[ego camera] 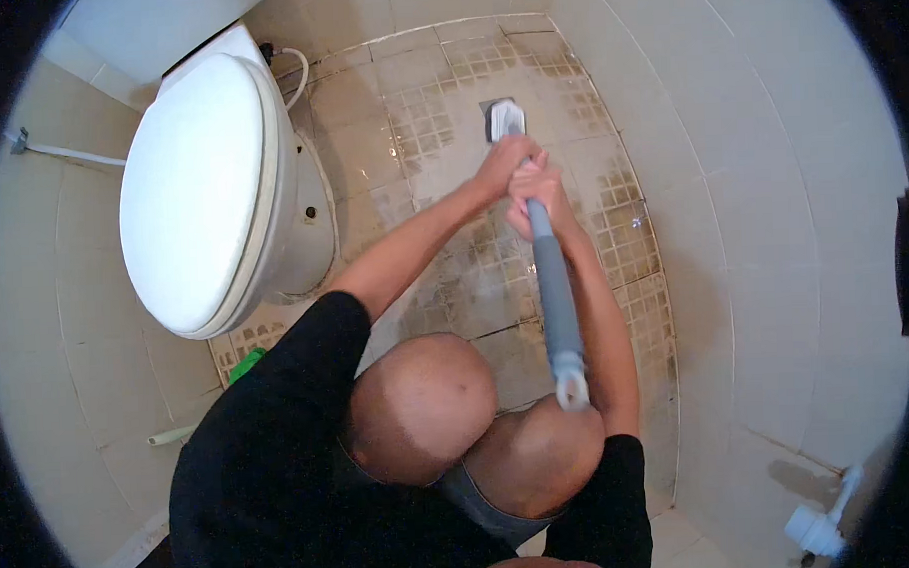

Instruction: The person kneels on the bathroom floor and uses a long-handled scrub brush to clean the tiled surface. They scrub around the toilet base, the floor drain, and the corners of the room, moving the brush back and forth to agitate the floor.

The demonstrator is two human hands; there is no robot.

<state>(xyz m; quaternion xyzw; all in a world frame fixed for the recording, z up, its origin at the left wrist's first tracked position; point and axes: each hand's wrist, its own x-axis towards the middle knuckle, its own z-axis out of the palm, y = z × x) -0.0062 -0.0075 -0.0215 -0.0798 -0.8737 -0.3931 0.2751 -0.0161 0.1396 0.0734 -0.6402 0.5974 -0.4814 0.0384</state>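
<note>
A long-handled scrub brush with a grey grip (557, 295) slants across the view, its hanging loop near my knee. My left hand (507, 164) is closed on the shaft just behind the brush head. Right behind it, my right hand (535, 195) grips the same shaft. The white brush head (506, 120) rests at a square metal plate in the tiled floor (492, 283). Wet sheen and brown stains mark the tiles; paler patches lie around the brush head. The bristles are hidden from view.
A white toilet with its lid (196, 195) down stands at the left, a hose behind it. Tiled walls (760, 221) close in on both sides. A green object (247, 365) and a pale handle (172, 435) lie lower left. A white plastic fitting (814, 530) is lower right.
</note>
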